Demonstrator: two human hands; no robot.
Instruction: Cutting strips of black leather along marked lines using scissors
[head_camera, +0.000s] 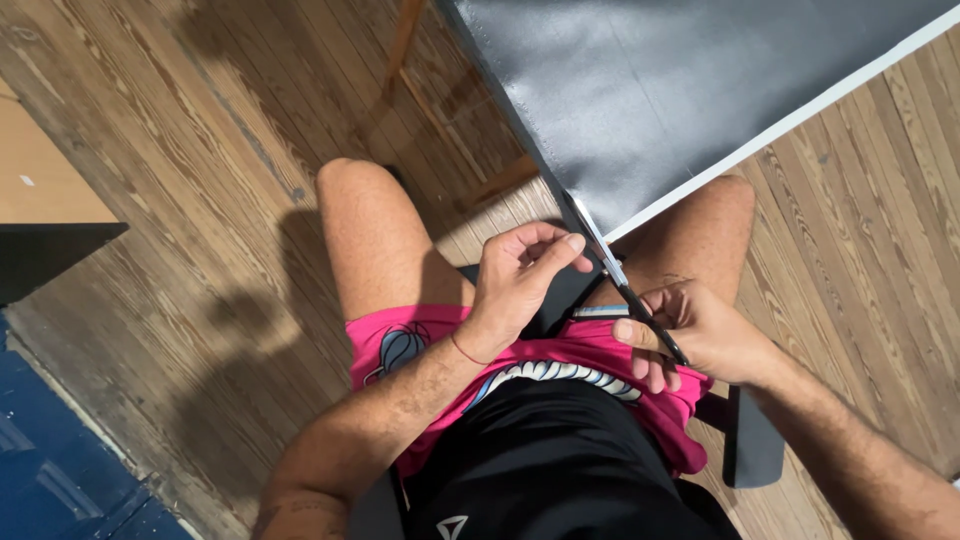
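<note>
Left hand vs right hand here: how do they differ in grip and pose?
The left hand pinches the near edge of the grey fabric with fingertips, holding no tool; the right hand grips the black-handled scissors. The left hand sits beside the blades, over the left thigh; the right hand sits behind them, at the handles, over the right thigh. The left wrist bears a thin band; the right wrist shows none. Both are bare and work at the same fabric edge.

Bare wooden floor (200, 150) open on the left, grey fabric sheet (660, 90) blocking ahead, dark table edge (50, 255) far left, knees (370, 220) below.
</note>
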